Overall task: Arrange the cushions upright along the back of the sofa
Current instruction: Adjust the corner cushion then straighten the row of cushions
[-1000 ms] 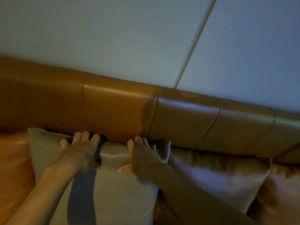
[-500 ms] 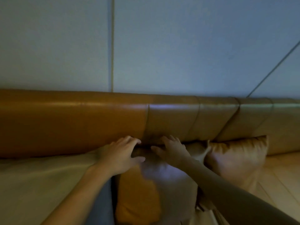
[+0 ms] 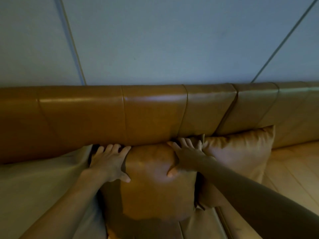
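A tan leather cushion (image 3: 155,183) stands upright against the sofa's backrest (image 3: 107,114). My left hand (image 3: 110,161) grips its upper left corner, fingers over the top edge and thumb on the front. My right hand (image 3: 186,156) clasps its upper right corner the same way. To its left leans a pale beige cushion (image 3: 38,183), partly under my left forearm. To its right a satin tan cushion (image 3: 241,152) stands upright against the backrest, touching the middle one.
The sofa seat (image 3: 293,173) stretches out to the right of the cushions. A plain grey-blue wall (image 3: 172,40) with thin panel seams rises behind the backrest.
My view and both hands shifted right, from the beige cushion to the tan leather one. The hands went from hovering at its top to closing on its upper corners.
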A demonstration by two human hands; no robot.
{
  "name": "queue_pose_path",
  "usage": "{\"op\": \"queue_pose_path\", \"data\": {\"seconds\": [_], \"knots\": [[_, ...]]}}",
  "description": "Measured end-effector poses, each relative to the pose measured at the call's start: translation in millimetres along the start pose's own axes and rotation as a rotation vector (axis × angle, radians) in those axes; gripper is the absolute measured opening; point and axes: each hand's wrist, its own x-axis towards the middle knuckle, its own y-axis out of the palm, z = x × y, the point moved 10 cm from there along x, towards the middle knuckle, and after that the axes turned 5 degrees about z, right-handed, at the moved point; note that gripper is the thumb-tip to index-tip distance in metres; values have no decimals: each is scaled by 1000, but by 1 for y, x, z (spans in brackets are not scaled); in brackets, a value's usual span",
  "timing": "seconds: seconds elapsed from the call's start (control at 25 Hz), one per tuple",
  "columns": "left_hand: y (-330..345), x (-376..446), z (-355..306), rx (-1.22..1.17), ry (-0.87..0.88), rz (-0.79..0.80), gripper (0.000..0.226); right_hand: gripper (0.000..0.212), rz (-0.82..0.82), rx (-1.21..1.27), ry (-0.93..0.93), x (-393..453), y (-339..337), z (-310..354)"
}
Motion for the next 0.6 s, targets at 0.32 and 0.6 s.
{"op": "queue_pose_path", "data": {"seconds": [0.32,0.6], "knots": [[-6,2,0,-56,-29,-20,99,84,-253,96,-65,-14,-22,2],[5,8,0,-45,-81,62,105,37,-686,633,130,-47,-37,-108]]}}
